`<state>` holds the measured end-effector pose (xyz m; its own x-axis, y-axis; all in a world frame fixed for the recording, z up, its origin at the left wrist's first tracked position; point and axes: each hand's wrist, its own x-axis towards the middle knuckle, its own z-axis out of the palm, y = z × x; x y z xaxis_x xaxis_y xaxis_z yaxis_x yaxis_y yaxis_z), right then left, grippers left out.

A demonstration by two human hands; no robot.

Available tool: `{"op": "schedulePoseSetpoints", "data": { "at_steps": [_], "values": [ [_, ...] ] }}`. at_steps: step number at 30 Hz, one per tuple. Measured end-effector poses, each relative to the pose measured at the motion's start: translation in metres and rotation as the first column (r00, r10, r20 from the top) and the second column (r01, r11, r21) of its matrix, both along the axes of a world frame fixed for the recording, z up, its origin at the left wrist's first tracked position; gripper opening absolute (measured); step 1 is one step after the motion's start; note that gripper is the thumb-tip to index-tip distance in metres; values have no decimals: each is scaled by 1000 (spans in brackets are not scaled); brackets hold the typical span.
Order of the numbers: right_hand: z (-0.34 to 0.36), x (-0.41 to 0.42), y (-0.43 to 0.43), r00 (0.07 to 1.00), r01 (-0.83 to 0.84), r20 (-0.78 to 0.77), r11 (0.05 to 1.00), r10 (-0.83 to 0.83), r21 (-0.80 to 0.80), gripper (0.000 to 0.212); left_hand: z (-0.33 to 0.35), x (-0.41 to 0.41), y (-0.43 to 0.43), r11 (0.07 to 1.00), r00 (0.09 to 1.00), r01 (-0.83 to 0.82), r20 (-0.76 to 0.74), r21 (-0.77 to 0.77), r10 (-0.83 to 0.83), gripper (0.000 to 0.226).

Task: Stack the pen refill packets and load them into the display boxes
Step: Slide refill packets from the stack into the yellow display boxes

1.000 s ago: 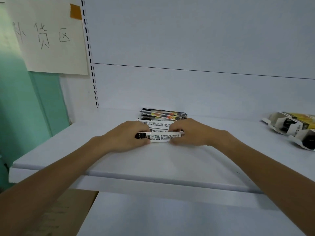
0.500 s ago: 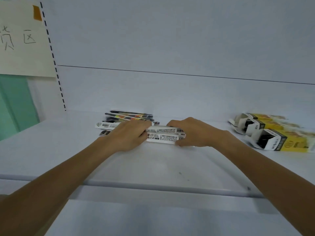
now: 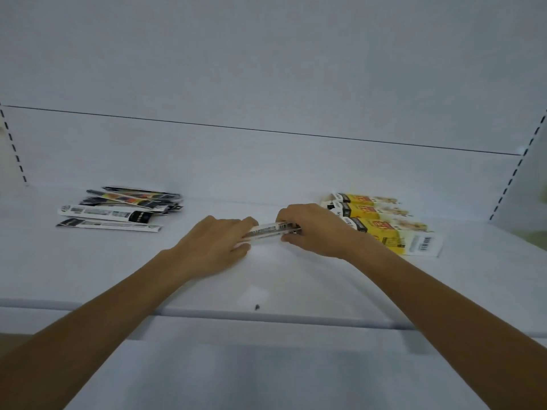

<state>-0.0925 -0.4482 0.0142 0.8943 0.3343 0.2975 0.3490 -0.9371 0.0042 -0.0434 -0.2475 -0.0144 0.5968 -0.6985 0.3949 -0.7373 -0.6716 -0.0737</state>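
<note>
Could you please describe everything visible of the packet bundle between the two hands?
The packet bundle is a slim stack of long, flat white packets with black print and a barcode, seemingly glossy film. It lies roughly level, lengthwise left to right, just above or on the white shelf. The left hand grips its left end, the right hand its right end; only the middle shows.

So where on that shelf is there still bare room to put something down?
Bare shelf lies between the loose packets and the left hand, and along the front edge between the forearms. It is crowded on the right: the right hand, gripping the packet stack with the left, sits close against the display boxes.
</note>
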Motion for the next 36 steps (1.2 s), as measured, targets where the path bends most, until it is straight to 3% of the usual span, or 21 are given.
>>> {"op": "schedulePoseSetpoints", "data": {
  "at_steps": [3,5,8,12,16,20,25,31,36],
  "values": [
    [-4,-10,-18,999,-37,6,999,37,33,24,-7,-11,-17,1000,999,18,33,-5,-18,34],
    [-5,-19,-32,998,-47,-30,995,49,83,41,-11,-14,-24,997,1000,29,12,-72,-28,31],
    [-3,-35,-64,998,38,40,984,-46,176,57,-12,-12,-29,994,998,46,54,-97,-41,26],
    [-2,-48,-130,889,255,282,901,-361,352,51,-10,-5,-32,995,988,33,150,-93,-19,14],
    [-29,-57,-187,753,537,94,690,-652,486,48,-10,3,-38,998,981,8,196,-65,4,10],
    [-40,-57,-190,802,480,-31,613,-597,627,40,-8,6,-47,1000,976,26,217,-5,-24,10],
    [-42,-58,-190,807,450,14,630,-591,632,32,-9,12,-60,999,976,19,216,37,-27,10],
    [-48,-49,-199,806,464,-28,603,-591,649,58,-6,6,-74,1000,992,-1,125,12,0,22],
    [-46,-50,-197,800,458,-23,585,-600,670,41,-8,8,-75,1000,999,-2,54,-6,2,23]
  ]
}}
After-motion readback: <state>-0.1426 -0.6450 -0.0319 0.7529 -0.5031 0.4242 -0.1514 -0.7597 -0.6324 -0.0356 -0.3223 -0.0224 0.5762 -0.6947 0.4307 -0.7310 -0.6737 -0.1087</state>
